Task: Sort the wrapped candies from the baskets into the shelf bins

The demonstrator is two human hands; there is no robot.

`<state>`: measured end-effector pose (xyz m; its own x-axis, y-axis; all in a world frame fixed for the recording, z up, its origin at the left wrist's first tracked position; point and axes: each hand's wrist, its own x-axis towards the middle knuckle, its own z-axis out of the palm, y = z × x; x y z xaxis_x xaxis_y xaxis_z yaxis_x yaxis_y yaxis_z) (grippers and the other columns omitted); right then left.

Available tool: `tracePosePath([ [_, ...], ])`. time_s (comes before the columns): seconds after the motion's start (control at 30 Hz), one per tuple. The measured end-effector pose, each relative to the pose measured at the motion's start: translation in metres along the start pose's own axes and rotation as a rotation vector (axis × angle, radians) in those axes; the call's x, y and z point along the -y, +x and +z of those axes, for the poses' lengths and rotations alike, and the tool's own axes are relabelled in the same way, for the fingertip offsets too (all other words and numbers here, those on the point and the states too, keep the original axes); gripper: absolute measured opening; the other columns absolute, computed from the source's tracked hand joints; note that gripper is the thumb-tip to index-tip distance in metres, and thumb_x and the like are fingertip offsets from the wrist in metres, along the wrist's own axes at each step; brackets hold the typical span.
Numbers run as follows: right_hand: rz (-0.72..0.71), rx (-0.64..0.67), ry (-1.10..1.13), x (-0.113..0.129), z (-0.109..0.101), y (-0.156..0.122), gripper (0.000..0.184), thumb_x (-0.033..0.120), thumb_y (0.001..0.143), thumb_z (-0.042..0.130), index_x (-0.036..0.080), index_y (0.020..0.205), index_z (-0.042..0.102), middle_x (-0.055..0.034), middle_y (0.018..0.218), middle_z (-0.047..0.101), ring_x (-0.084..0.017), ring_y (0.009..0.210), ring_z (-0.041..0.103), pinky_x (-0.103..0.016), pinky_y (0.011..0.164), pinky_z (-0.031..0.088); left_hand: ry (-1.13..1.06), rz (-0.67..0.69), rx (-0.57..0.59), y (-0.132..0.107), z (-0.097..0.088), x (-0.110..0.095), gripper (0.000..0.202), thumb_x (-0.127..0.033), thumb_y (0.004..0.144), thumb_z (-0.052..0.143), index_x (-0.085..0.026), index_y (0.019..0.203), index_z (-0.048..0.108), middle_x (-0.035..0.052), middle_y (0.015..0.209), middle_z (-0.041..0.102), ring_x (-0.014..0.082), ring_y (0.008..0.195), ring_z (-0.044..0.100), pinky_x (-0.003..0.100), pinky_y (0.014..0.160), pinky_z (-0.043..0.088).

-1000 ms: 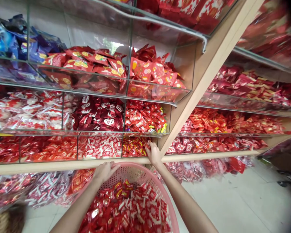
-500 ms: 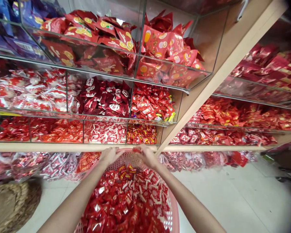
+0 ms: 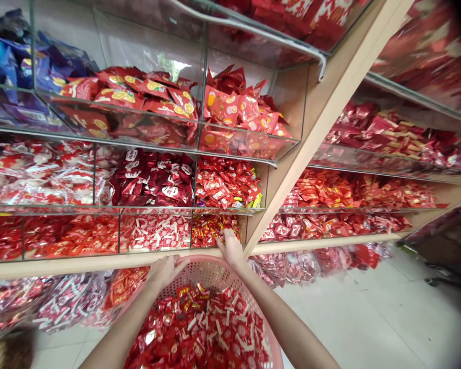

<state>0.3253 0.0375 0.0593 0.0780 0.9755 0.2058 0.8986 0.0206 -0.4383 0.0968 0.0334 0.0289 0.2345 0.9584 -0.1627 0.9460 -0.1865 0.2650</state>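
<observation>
A pink plastic basket (image 3: 267,307) with a perforated wall stands in front of me, filled with red-wrapped candies (image 3: 184,333), among them pink-and-white twist-wrapped ones and a few red-and-yellow ones. My left hand (image 3: 165,271) is closed over the basket's far rim. Beyond that rim, my right hand (image 3: 231,248) reaches over the shelf's front edge to a small bin of red-and-yellow candies (image 3: 207,229). Its fingers are stretched out and a little apart at the candies; no held piece shows. Just left of that bin lies a compartment of pink-and-white candies (image 3: 155,230).
Clear-fronted shelves hold red snack packets (image 3: 126,97), dark red packets (image 3: 153,179) and blue packets (image 3: 42,61). A wooden post (image 3: 311,148) divides the shelving on the right. Bagged candies (image 3: 75,302) lie below the bottom board (image 3: 80,265), above a tiled floor (image 3: 349,318).
My right hand has gone from over the basket's far rim, with something red at its fingers, forward to the red-and-yellow candies. The view has tilted up; my left hand stays on the rim.
</observation>
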Motion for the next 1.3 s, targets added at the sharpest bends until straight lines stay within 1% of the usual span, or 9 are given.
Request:
tracePosePath([
  [0.07,0.107,0.044,-0.113,-0.002,0.000,0.015,0.035,0.039,0.083,0.052,0.018,0.111,0.049,-0.0141,0.113,0.054,-0.022,0.084,0.062,-0.031,0.066,0.043,0.007,-0.001,-0.001,-0.001,-0.001,-0.001,0.067,-0.068,0.080,0.021,-0.021,0.100,0.064,0.0127,0.089,0.071,0.0273,0.084,0.066,0.033,0.071,0.045],
  [0.13,0.142,0.119,-0.168,-0.003,0.003,0.025,0.040,0.041,0.078,0.059,0.018,0.110,0.050,-0.0155,0.113,0.055,-0.025,0.086,0.063,-0.032,0.066,0.044,0.006,-0.007,-0.003,0.000,-0.001,-0.001,0.067,-0.068,0.080,0.021,-0.021,0.104,0.063,0.0136,0.092,0.071,0.0283,0.087,0.066,0.034,0.073,0.046],
  [0.27,0.125,0.174,-0.124,-0.012,0.005,0.035,0.029,0.030,0.073,0.063,0.020,0.100,0.058,-0.0112,0.102,0.062,-0.023,0.088,0.063,-0.029,0.067,0.043,-0.013,-0.016,-0.008,0.001,0.000,0.001,0.070,-0.070,0.079,0.021,-0.022,0.108,0.063,0.0140,0.097,0.070,0.0299,0.092,0.065,0.036,0.076,0.045],
  [0.43,0.111,0.082,-0.005,-0.032,-0.001,0.040,0.022,0.018,0.075,0.053,0.021,0.095,0.063,-0.0069,0.087,0.066,-0.019,0.082,0.063,-0.024,0.066,0.041,-0.019,-0.017,-0.008,0.002,0.002,0.003,0.073,-0.070,0.079,0.020,-0.019,0.109,0.063,0.0154,0.094,0.071,0.0299,0.090,0.065,0.036,0.076,0.046],
  [0.67,0.032,-0.022,0.268,-0.040,0.012,0.060,0.020,0.021,0.077,0.051,0.019,0.094,0.062,-0.0015,0.071,0.064,-0.016,0.065,0.059,-0.023,0.060,0.042,-0.025,-0.028,-0.003,0.001,0.001,0.002,0.073,-0.070,0.079,0.022,-0.017,0.113,0.061,0.0154,0.097,0.070,0.0302,0.092,0.065,0.038,0.079,0.046],
  [0.87,-0.006,-0.059,0.201,-0.030,0.024,0.064,0.018,0.011,0.071,0.055,0.017,0.087,0.059,-0.0063,0.089,0.064,-0.017,0.087,0.059,-0.024,0.073,0.042,-0.020,-0.027,-0.011,0.002,0.002,0.003,0.071,-0.069,0.079,0.022,-0.019,0.113,0.061,0.0145,0.099,0.070,0.0296,0.093,0.065,0.037,0.078,0.046],
  [1.0,0.084,0.039,0.066,-0.022,0.020,0.062,0.024,0.010,0.072,0.052,0.019,0.094,0.056,-0.0077,0.091,0.063,-0.019,0.083,0.060,-0.025,0.067,0.040,-0.014,-0.018,-0.004,0.000,-0.002,0.000,0.066,-0.066,0.081,0.021,-0.021,0.107,0.062,0.0137,0.094,0.071,0.0294,0.089,0.065,0.036,0.075,0.046],
  [1.1,0.093,0.055,0.028,-0.018,0.015,0.057,0.024,0.012,0.074,0.050,0.020,0.096,0.053,-0.0075,0.093,0.062,-0.019,0.081,0.060,-0.025,0.065,0.038,-0.013,-0.018,0.002,-0.003,-0.005,-0.003,0.064,-0.065,0.082,0.022,-0.021,0.103,0.063,0.0137,0.093,0.071,0.0283,0.089,0.065,0.035,0.075,0.045],
  [1.3,-0.088,-0.126,0.167,-0.021,-0.003,0.037,0.016,0.021,0.079,0.044,0.020,0.094,0.049,-0.0054,0.094,0.058,-0.018,0.083,0.056,-0.027,0.070,0.040,0.010,-0.025,-0.006,-0.005,-0.005,-0.006,0.068,-0.067,0.081,0.020,-0.020,0.100,0.064,0.0145,0.092,0.070,0.0281,0.087,0.065,0.035,0.073,0.046],
])
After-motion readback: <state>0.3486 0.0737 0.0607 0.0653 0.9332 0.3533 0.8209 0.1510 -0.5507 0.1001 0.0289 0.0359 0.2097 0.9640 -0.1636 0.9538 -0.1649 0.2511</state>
